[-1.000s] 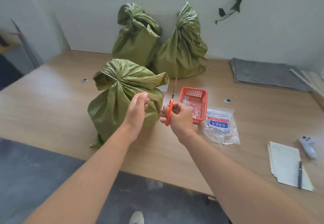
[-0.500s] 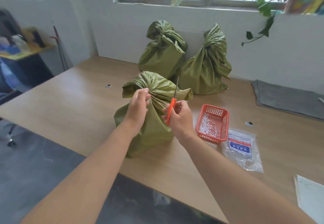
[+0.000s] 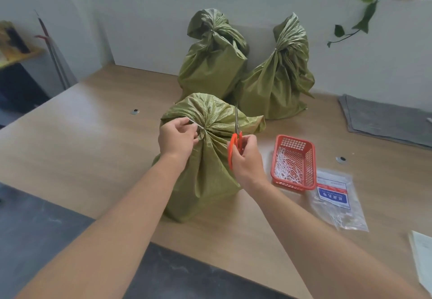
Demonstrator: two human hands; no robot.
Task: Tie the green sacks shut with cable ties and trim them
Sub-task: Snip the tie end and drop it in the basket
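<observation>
A green sack [image 3: 210, 170] stands on the wooden table [image 3: 81, 139] in front of me, its neck gathered by a white cable tie [image 3: 196, 124] whose tail sticks out to the left. My left hand [image 3: 177, 137] pinches that tail beside the neck. My right hand [image 3: 245, 158] grips orange-handled scissors [image 3: 235, 139], blades closed and pointing up, just right of the neck. Two more tied green sacks [image 3: 212, 64] [image 3: 278, 76] lean against the back wall.
An orange basket [image 3: 311, 158] holding white tie offcuts sits right of the sack. A clear bag of cable ties [image 3: 336, 200] lies beside it. Grey cloth [image 3: 383, 121] lies at the back right, and paper [image 3: 423, 256] at the right edge.
My left hand rose from the sack's side to the neck and took hold of the tie's tail. The right hand with the scissors came closer to the neck. The camera view shifted.
</observation>
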